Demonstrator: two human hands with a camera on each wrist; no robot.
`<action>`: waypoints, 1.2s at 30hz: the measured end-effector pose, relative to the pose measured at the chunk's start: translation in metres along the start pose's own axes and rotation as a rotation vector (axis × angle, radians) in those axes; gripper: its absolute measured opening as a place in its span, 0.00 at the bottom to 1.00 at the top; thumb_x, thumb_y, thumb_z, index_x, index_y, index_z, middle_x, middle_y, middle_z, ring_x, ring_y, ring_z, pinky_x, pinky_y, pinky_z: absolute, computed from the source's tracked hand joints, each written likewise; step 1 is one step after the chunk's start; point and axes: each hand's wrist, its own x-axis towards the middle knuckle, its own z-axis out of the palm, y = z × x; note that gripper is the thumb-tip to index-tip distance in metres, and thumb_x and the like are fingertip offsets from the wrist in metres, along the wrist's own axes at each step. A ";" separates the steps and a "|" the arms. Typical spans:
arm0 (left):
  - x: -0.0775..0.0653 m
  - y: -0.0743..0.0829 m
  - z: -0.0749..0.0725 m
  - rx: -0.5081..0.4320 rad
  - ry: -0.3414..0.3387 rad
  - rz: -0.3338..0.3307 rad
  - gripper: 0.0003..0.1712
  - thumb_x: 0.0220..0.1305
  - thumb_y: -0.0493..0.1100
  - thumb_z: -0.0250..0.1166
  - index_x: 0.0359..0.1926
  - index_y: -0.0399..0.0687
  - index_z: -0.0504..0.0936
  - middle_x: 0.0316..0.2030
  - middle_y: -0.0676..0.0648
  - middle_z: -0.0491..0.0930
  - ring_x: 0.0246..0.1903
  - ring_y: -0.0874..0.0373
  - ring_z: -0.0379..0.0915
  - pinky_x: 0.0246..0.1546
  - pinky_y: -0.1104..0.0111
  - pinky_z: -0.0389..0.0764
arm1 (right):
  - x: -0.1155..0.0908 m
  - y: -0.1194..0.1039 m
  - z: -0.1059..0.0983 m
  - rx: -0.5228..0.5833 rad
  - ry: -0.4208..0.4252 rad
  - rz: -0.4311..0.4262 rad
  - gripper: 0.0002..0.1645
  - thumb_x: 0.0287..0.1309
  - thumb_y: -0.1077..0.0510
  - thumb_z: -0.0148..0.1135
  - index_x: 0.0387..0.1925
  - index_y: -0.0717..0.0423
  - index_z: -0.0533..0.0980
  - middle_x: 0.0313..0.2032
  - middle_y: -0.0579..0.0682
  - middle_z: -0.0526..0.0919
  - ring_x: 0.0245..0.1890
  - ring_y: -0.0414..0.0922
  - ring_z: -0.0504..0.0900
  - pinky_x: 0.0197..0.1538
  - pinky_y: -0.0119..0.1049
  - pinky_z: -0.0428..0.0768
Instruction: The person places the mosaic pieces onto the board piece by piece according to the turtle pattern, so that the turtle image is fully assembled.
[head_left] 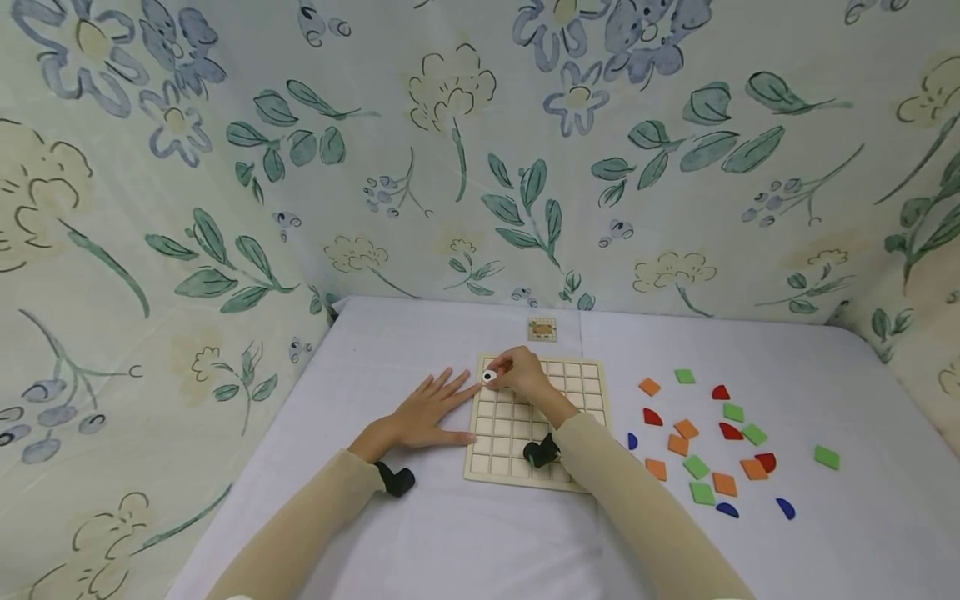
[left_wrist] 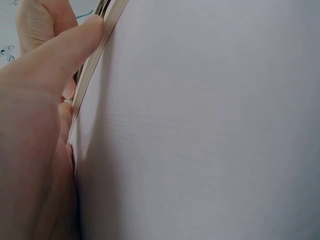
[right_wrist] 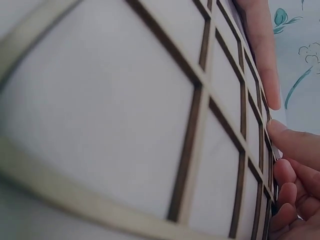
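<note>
A pale wooden grid board (head_left: 483, 426) lies on the white-covered table, divided into square cells. At its far left corner my right hand (head_left: 525, 375) pinches a small white piece with a black dot (head_left: 489, 376), between thumb and fingers, over a corner cell. My left hand (head_left: 427, 414) lies spread beside the board's left side, fingertips and thumb at its edge. In the left wrist view the left thumb (left_wrist: 75, 47) touches the board's rim (left_wrist: 89, 67). The right wrist view shows the right hand's fingers (right_wrist: 295, 175) bunched at the grid's far side; the white piece is hidden there.
Right of the board lie scattered flat pieces: green squares (head_left: 702, 493), orange squares (head_left: 724, 484), red rounded wedges (head_left: 730, 431) and blue half-rounds (head_left: 785, 507). A small patterned square card (head_left: 542, 329) lies behind the board. Floral fabric (head_left: 480, 167) hangs around the table.
</note>
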 end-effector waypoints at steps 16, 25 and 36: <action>0.005 -0.001 0.006 -0.003 0.010 -0.022 0.54 0.61 0.79 0.52 0.80 0.67 0.44 0.79 0.52 0.35 0.77 0.49 0.24 0.73 0.49 0.32 | -0.010 -0.001 -0.018 0.059 0.009 -0.027 0.16 0.55 0.64 0.74 0.45 0.66 0.84 0.30 0.52 0.81 0.30 0.44 0.76 0.33 0.34 0.76; 0.002 0.000 0.004 -0.008 0.024 -0.043 0.54 0.59 0.80 0.52 0.80 0.67 0.46 0.79 0.51 0.37 0.77 0.48 0.25 0.74 0.49 0.34 | -0.030 0.006 -0.066 0.109 0.025 -0.058 0.22 0.58 0.60 0.73 0.51 0.68 0.81 0.34 0.53 0.81 0.37 0.48 0.77 0.45 0.47 0.79; 0.004 -0.001 0.007 -0.003 0.038 -0.037 0.55 0.60 0.80 0.51 0.80 0.65 0.46 0.79 0.50 0.38 0.77 0.46 0.26 0.74 0.48 0.33 | -0.068 0.033 -0.129 0.032 0.085 -0.004 0.24 0.58 0.58 0.73 0.53 0.66 0.80 0.36 0.53 0.80 0.37 0.47 0.75 0.42 0.40 0.78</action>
